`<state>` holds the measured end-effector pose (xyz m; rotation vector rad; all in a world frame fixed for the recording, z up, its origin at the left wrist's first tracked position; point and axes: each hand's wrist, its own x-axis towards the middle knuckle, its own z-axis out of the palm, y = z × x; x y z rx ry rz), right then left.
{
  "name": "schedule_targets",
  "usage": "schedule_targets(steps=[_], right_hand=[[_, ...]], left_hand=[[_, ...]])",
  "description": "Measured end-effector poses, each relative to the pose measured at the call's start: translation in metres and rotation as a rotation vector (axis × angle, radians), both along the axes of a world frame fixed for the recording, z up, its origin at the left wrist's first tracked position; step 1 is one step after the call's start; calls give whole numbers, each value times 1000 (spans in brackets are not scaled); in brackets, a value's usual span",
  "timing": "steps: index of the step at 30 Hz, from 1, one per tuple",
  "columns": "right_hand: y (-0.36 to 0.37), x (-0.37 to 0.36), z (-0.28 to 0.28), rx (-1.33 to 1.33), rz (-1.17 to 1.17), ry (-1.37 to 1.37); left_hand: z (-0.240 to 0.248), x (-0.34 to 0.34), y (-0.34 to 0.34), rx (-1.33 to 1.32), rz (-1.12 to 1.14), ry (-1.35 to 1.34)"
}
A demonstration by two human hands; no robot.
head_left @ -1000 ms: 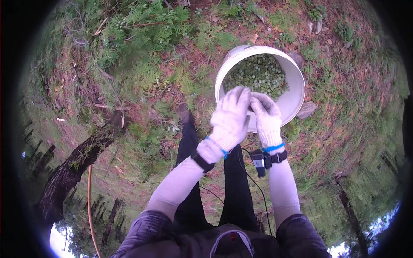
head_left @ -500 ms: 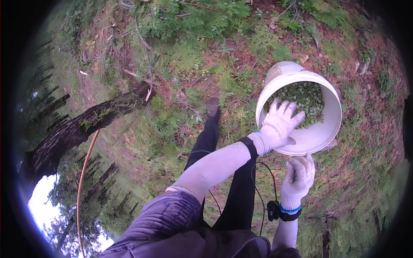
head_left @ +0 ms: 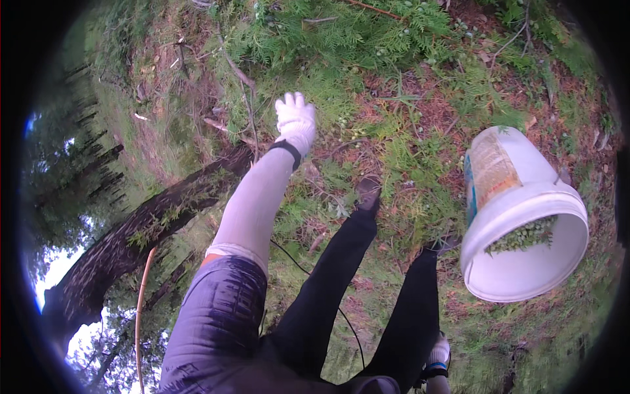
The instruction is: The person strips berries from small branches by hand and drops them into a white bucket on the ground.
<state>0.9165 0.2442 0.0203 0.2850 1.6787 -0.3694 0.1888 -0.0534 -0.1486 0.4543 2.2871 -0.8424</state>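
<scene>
My left hand [head_left: 296,123], in a white glove with a dark wrist strap, reaches out over the greenery, left of the bucket. Its fingers are a little apart and nothing shows in them. Low in the picture, beside my right leg, is my gloved right hand [head_left: 439,351]; its fingers are mostly hidden. A white plastic bucket [head_left: 533,172] with a stained side stands at the right, apart from both hands, its mouth turned toward me. Inside lie small pale green berries or cones with green bits [head_left: 525,238].
Leafy evergreen branches [head_left: 394,36] bearing small pale berries spread over the far ground. A dark tree trunk [head_left: 141,210] slants in from the left, near a thin tan pole [head_left: 142,315]. Bare sticks [head_left: 234,65] lie beyond it. A black cord [head_left: 350,322] hangs by my legs.
My left hand has left the bucket's mouth and swung left over the greenery. My right hand has dropped from the rim toward my right leg. The bucket now appears farther right and lower.
</scene>
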Motion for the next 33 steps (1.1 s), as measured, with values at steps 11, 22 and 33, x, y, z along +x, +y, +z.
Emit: schedule_targets(steps=[11,22,33], right_hand=[[-56,-2,-1,237,-686,-141],[0,56,-5,114,-147,102],[16,-146,75,350,-790,381]], left_hand=[[-105,-23,-92,406,32,69],[31,34,35,785,-324,7],[340,87,110,1135,-412,128]])
